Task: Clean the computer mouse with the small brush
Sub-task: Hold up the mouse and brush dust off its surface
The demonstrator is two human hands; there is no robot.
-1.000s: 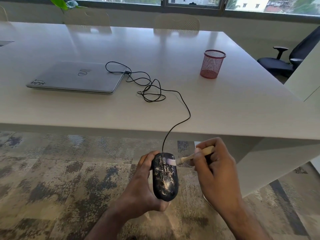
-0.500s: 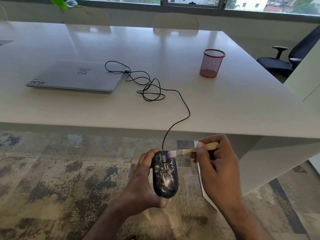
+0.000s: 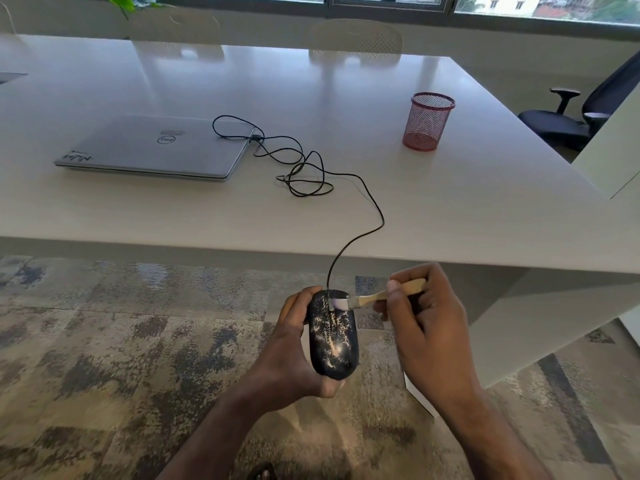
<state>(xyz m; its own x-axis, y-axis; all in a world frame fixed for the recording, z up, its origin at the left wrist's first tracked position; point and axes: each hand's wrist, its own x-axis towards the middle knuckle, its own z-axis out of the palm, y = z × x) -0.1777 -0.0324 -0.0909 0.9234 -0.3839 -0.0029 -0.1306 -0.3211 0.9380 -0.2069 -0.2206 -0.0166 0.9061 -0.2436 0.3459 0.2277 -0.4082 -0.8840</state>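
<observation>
Left hand (image 3: pixel 294 355): the grip wraps the black, white-speckled computer mouse (image 3: pixel 333 336) from its left side, fingers curled behind the body, thumb base under its near end. Right hand (image 3: pixel 427 327): the grip pinches the wooden handle of the small brush (image 3: pixel 377 296), its other fingers curled. The bristles touch the far right part of the mouse's top, next to where the cable (image 3: pixel 360 237) leaves it. Mouse and brush are held in the air in front of the near edge of the white counter (image 3: pixel 450 209), above a mottled carpet (image 3: pixel 104 341). The cable rises over the near edge and loops across the counter's middle to a closed silver laptop (image 3: pixel 152 147) on the left. A red mesh cup (image 3: pixel 427 121) stands upright toward the right edge. Windows (image 3: pixel 381 1), pale chairs (image 3: pixel 356 41) and a black office chair (image 3: pixel 588 112) lie beyond.
</observation>
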